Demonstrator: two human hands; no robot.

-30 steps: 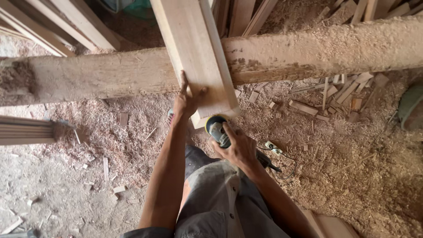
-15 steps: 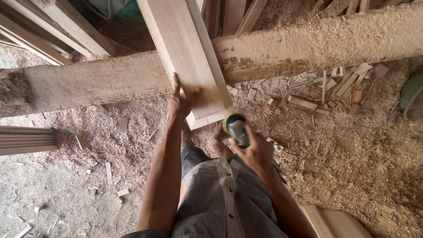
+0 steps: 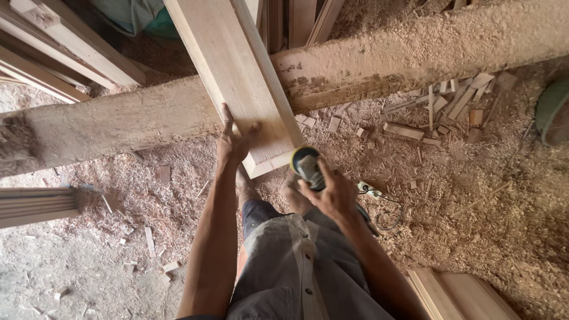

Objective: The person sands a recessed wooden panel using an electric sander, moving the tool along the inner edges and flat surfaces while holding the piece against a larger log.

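Observation:
A pale wooden plank point(image 3: 237, 71) lies across a thick rough beam point(image 3: 118, 124), its near end sticking out toward me. My left hand point(image 3: 233, 142) rests flat on the plank's near end, fingers spread. My right hand point(image 3: 333, 191) grips a small power sander point(image 3: 306, 165) with a round yellow-rimmed pad, held just off the plank's near right corner. Its cable point(image 3: 382, 207) trails on the sawdust to the right.
Sawdust and wood offcuts point(image 3: 450, 106) cover the floor. More planks point(image 3: 53, 53) lean at the upper left, a bundle of slats point(image 3: 35, 204) lies at the left, a wooden panel point(image 3: 456, 293) at the lower right, and a green round object point(image 3: 554, 112) at the right edge.
My right hand has carried the sander to the right, from below the plank's end to beside its right corner. My left hand has stayed pressed on the plank.

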